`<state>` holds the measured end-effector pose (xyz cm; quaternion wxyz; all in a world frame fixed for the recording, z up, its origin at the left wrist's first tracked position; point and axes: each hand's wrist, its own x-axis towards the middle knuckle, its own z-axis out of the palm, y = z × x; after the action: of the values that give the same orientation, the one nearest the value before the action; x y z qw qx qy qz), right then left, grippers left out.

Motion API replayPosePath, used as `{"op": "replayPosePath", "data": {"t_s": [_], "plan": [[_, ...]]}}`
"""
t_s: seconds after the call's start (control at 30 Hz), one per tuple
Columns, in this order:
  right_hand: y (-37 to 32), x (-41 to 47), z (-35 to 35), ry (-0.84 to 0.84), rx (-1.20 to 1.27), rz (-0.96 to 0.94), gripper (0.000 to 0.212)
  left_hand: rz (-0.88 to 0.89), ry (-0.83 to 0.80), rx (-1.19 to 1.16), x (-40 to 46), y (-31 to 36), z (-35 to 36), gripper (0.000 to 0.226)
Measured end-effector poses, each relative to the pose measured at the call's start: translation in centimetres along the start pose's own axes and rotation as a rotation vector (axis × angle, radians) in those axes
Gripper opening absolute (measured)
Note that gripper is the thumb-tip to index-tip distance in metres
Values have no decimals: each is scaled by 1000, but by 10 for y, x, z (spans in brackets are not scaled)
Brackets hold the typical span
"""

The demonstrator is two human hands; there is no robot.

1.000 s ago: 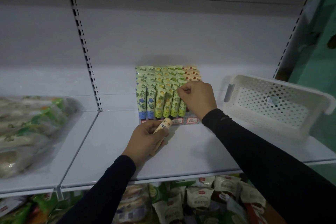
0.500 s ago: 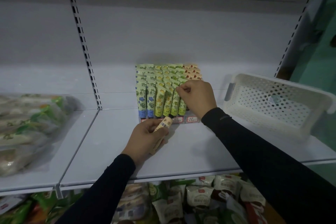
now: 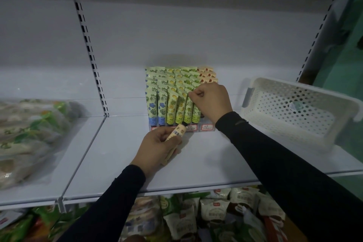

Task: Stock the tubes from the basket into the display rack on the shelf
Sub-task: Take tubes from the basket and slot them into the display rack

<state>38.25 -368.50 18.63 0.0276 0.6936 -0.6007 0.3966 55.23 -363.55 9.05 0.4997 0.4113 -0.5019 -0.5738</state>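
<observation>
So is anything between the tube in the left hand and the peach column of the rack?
Yes. The right hand sits over the front of the display rack there, pinching a green tube top, covering the slot that the peach tube in the left hand would enter.

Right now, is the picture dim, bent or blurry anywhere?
Head view: dim overall, with a soft shadow on the wall behind the rack; the wide lens bows the shelf edge and slants the uprights; the bags at far left look smeared, while the left hand, its tube and the right hand stay fairly sharp.
</observation>
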Motion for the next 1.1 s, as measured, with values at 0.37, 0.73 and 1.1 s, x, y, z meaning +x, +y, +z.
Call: {"op": "replayPosePath", "data": {"t_s": [0.37, 0.73, 1.1], "plan": [[0, 1, -3, -53, -2, 2, 32, 8, 9, 4, 0, 1, 1, 12], [-3, -16, -17, 82, 123, -10, 29, -11, 12, -35, 0, 0, -1, 17], [31, -71, -23, -404, -44, -500, 40, 13, -169, 205, 3, 25, 0, 13]]}}
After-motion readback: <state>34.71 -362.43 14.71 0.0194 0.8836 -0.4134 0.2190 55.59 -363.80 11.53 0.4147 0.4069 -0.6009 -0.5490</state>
